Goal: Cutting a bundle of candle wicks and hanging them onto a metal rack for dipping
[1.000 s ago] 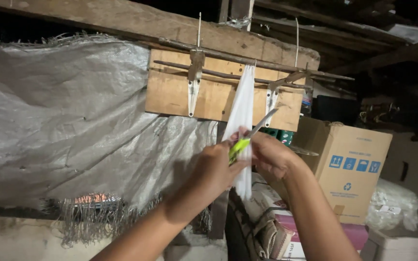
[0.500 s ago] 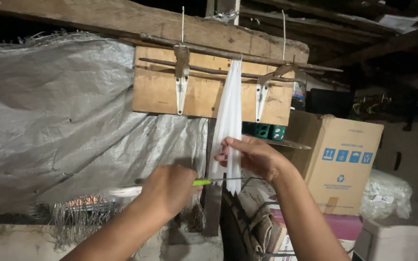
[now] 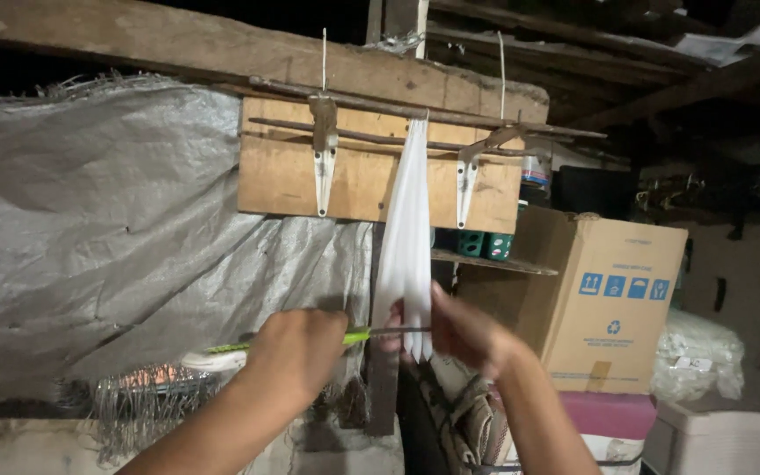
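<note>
Just right of the left hand (image 3: 296, 352) | white strip (image 3: 406, 237) hangs straight down from the rod (image 3: 415, 113), long axis upright | left hand clenched on the green-handled knife (image 3: 358, 335), blade level against the strip's lower end | right hand (image 3: 464, 330) nearer, pinching that lower end | cardboard box (image 3: 613, 299) beyond the right hand.

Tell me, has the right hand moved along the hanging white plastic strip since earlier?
Yes. The right hand slid down the white plastic strip, away from the wooden board.
</note>
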